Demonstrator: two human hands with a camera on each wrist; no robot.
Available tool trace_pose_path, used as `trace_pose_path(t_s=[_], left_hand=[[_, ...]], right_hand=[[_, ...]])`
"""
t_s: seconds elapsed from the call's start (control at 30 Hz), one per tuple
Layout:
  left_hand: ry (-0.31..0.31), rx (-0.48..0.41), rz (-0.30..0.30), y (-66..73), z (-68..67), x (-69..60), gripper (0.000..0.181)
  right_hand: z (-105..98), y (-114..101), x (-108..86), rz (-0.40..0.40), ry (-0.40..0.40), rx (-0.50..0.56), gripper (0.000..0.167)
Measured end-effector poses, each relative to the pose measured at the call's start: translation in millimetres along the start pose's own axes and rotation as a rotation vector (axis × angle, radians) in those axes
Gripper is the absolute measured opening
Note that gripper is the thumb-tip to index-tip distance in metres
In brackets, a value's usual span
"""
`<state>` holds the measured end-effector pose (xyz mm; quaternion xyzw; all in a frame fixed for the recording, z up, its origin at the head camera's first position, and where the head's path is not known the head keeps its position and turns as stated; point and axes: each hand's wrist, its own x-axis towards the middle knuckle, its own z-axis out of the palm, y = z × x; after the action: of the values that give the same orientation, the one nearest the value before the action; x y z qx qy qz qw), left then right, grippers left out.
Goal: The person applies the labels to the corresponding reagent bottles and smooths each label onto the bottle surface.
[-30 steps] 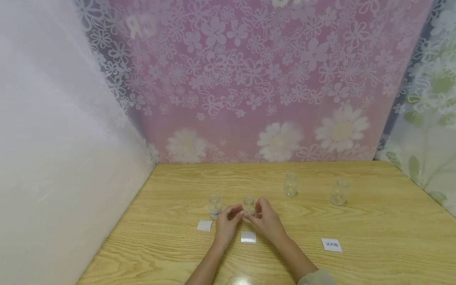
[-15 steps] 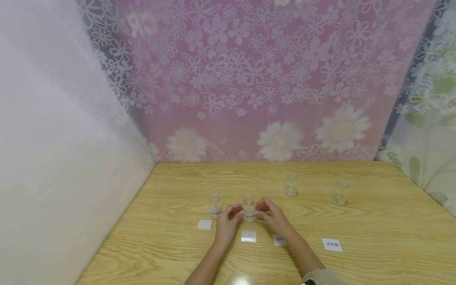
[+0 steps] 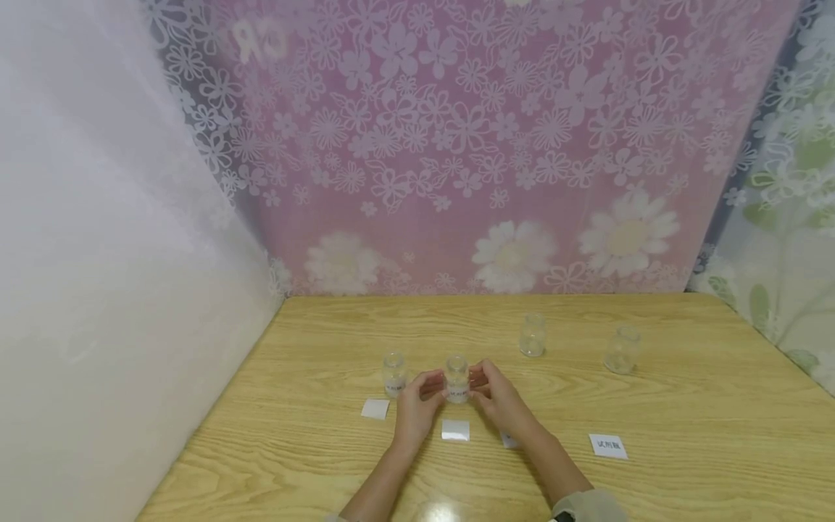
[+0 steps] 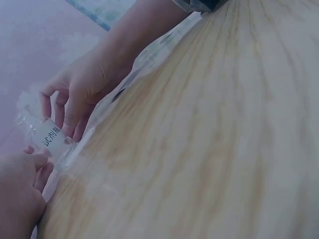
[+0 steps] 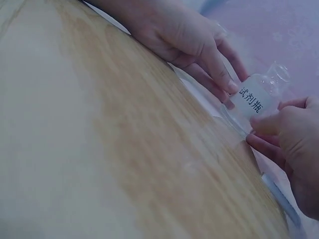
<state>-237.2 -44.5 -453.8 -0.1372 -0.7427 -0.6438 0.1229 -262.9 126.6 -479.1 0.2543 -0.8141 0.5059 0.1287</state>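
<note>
A small clear glass bottle (image 3: 457, 377) with a white label (image 5: 249, 97) printed in dark characters stands on the table between both hands. My left hand (image 3: 417, 409) holds it from the left, thumb at the label's edge. From the other side my right hand (image 3: 502, 406) has its thumb and fingers about the bottle, as the right wrist view also shows. Just left of them stands a second labelled glass bottle (image 3: 394, 375), close to the left hand. In front of the held bottle lies a blank glossy white slip (image 3: 455, 430).
Two glass bottles without visible labels, one bottle (image 3: 533, 336) and another bottle (image 3: 622, 350), stand farther back at the right. A blank slip (image 3: 375, 409) lies at the left. A printed label (image 3: 608, 446) lies at the right; another label (image 3: 509, 440) is partly hidden by the right forearm.
The right hand has shifted a little to the right round the bottle, and the bottle's label has come into view. The left hand has stayed nearly in place.
</note>
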Motion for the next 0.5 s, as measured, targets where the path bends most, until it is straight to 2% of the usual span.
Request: trace_pose_path(t_s=[0.1,0.2,0.3,0.4,0.5], left_hand=[[0.004,-0.015,0.01,-7.5,-0.1,1.6,0.029],[0.006,-0.015,0.019,-22.1,0.7,5.4,0.029],[0.007,-0.007,0.026,-34.2,1.7,8.3,0.03],[0.005,-0.01,0.033,-32.9,1.4,7.9,0.029],[0.002,-0.002,0.03,-32.6,1.1,7.3,0.029]], right_hand=[[3.1,-4.1,0.2,0.061,-0.003,0.017,0.041],[8.0,-7.6,0.6,0.105,0.021,-0.034,0.046],[11.7,-10.9,0.7,0.087,0.071,-0.093,0.046],[10.6,-11.7,-0.1,0.043,0.089,-0.111,0.042],[5.4,-10.7,-0.3,0.0,0.065,-0.109,0.038]])
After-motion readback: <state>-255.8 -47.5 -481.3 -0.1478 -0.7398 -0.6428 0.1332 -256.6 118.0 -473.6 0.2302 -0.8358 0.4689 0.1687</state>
